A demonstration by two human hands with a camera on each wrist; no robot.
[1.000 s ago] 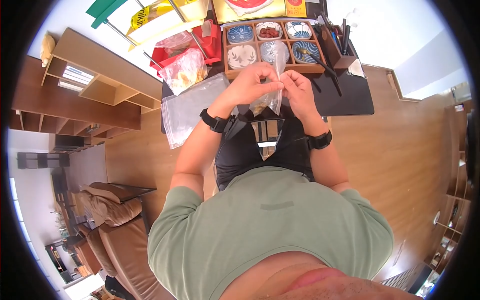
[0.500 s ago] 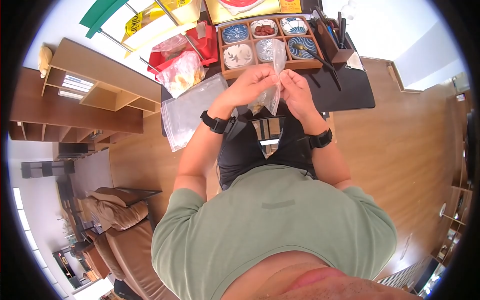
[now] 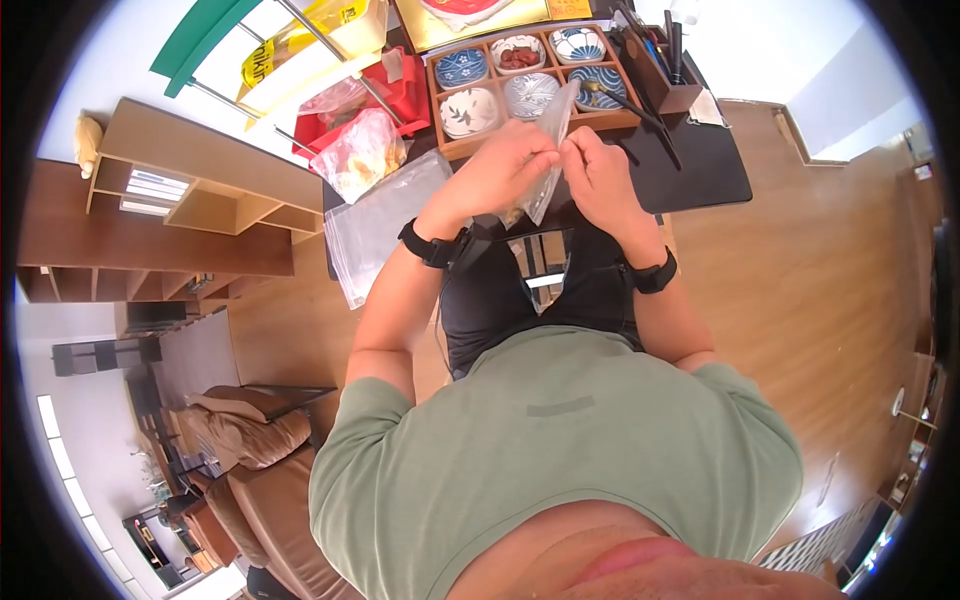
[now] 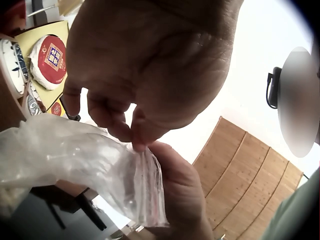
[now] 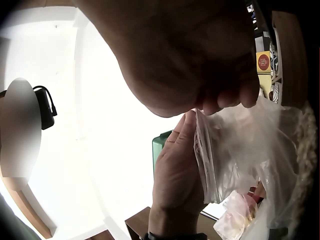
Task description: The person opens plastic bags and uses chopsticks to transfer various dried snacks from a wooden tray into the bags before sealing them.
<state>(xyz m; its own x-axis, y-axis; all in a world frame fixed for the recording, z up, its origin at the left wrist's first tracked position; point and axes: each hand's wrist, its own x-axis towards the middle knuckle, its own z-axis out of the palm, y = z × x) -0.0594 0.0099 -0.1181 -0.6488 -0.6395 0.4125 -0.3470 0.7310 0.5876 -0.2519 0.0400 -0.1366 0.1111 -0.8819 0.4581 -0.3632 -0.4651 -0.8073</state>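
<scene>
A clear plastic bag (image 3: 547,196) is held upright just in front of the divided wooden tray (image 3: 603,121), on the person's side, its upper end reaching over the tray's front edge. The left hand (image 3: 503,168) pinches the bag's edge between thumb and fingers; the right hand (image 3: 602,188), fingers curled, grips the same edge close beside it. As for progress, the bag already has some pale brown pieces in it, and its ridged strip (image 4: 150,192) is between the two hands; whether the strip is pressed together along its whole length cannot be told, so the closing looks unfinished at best. In the tray sit six small bowls, one with red pieces (image 3: 520,57), while a black-handled tool (image 3: 650,120) leans out over the front right corner. Left of the tray are a red basket (image 3: 412,108) and a filled bag (image 3: 360,160), with flat clear bags (image 3: 385,215) nearer the person; right of it stands a pen box (image 3: 678,97). Hard to make out: the fingertips meet in shadow in both wrist views, the hands cover part of the strip in the head view, and the pieces inside are blurred by the plastic and cut off at the left wrist view's edge.
</scene>
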